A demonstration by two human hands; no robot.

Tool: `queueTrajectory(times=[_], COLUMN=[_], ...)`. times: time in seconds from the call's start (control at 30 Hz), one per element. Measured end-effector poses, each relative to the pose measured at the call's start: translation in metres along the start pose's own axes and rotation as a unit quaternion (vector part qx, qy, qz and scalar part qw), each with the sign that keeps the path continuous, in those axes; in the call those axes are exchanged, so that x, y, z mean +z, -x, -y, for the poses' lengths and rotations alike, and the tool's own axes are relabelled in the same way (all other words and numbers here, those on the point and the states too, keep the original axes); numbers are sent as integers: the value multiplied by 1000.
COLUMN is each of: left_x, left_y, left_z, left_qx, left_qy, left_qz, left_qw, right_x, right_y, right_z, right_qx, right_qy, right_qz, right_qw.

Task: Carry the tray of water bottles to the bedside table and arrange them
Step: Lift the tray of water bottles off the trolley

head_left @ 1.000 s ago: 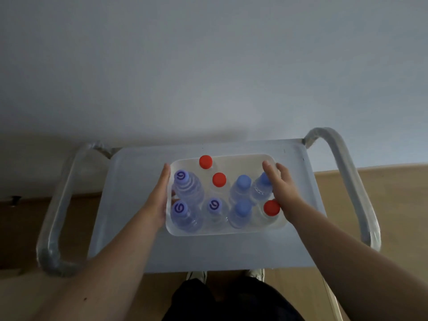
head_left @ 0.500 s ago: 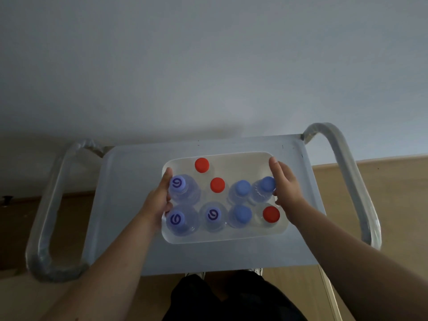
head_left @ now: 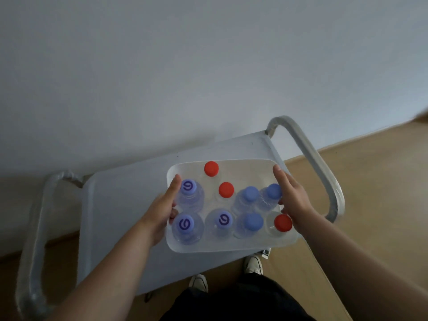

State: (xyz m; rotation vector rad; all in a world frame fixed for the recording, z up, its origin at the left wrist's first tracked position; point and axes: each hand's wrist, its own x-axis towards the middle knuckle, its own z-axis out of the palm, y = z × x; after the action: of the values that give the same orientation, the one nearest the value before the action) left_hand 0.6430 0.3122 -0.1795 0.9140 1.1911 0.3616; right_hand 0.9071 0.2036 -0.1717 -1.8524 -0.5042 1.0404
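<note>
I'm looking straight down at the white tray, and both hands are on it: my left hand clasps the left short edge, fingers wrapped over the rim next to the two purple-capped bottles there, and my right hand clasps the right short edge, thumb stretched along the rim toward the far corner. So each grip is closed on the tray itself, one per side. The tray sits over the right part of the pale cart top, its right end reaching past the cart's edge toward the curved metal handle; I can't tell from here whether it is resting on the tabletop or lifted just clear of it. Inside, the bottles stand upright. Front row, left to right: a purple-capped bottle with a swirl mark, a second purple swirl cap, a plain blue cap, and a red cap just beside my right palm. Behind them: another purple swirl cap touching my left fingers, a red cap, and two blue caps and packed close together. One more red-capped bottle stands alone at the far rim. Below the tray I see dark trousers and two pale shoes on the wooden floor, with a plain white wall ahead.
</note>
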Motion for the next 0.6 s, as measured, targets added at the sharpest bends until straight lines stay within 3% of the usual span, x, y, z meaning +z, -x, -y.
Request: queueTrajectory(times=[0.27,0.6], left_x=[55,222], left_y=[15,45], left_z=[-22,15], left_qx=[32,-5], left_qy=[-134,-211], left_qz=[154,292], left_qw=[978,933], right_x=[-63,-202], right_y=[69,161], right_z=[-26,-110], right_qx=[20,58], right_qy=[-67,-161], right_qz=[-138,-285], right_qw=[988,943])
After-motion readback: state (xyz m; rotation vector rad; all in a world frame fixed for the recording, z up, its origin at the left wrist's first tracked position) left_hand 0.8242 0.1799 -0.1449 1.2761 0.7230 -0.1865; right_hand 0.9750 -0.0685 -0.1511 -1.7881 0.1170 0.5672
